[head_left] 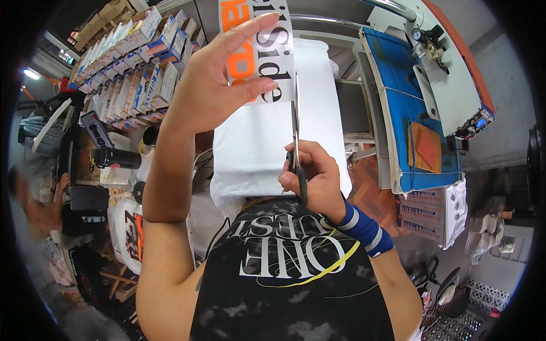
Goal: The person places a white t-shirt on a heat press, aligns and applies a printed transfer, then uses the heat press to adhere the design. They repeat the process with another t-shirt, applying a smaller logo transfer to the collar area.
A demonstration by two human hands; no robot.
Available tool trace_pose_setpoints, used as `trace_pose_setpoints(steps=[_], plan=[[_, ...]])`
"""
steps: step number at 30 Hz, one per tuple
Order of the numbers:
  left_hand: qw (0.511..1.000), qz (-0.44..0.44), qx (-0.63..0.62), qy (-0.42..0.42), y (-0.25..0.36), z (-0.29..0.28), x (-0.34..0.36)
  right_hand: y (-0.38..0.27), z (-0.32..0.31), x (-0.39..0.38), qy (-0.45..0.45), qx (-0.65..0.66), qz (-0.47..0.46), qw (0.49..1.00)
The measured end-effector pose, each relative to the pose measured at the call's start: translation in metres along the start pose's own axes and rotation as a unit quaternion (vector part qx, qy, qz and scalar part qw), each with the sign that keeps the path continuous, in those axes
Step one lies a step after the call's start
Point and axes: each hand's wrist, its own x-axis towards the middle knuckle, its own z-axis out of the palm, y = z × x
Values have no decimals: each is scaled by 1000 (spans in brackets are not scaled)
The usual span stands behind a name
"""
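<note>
My left hand (pixel 205 91) holds up a strip of printed transfer film (pixel 259 54) with large orange and black letters. Its thumb and forefinger lie on the film's face, and the other fingers are hidden. In my right hand (pixel 321 176) is a pair of scissors (pixel 295 122) with black handles, fingers through the loops. The long blades point away from me along the film's right edge; whether they touch it I cannot tell. Below both hands lies a white cloth-covered surface (pixel 273 153).
Shelved rows of cartons (pixel 133 91) stand at the far left, near a black cylinder (pixel 116 158). On the right are a blue padded board (pixel 392 85) with an orange-brown pad (pixel 425 149), a pressure gauge (pixel 419 34) and stacked boxes (pixel 424 216). Another person (pixel 42 199) is at the left edge.
</note>
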Motion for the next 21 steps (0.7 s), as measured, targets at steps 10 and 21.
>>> trace_pose_setpoints(steps=[10, 21], plan=[[999, 12, 36, -11, -2, 1, 1, -4, 1, 1, 6, -5, -5, 1000], [1000, 6, 13, -15, -5, 3, 2, -2, 1, 4, 22, -12, 7, 1000]])
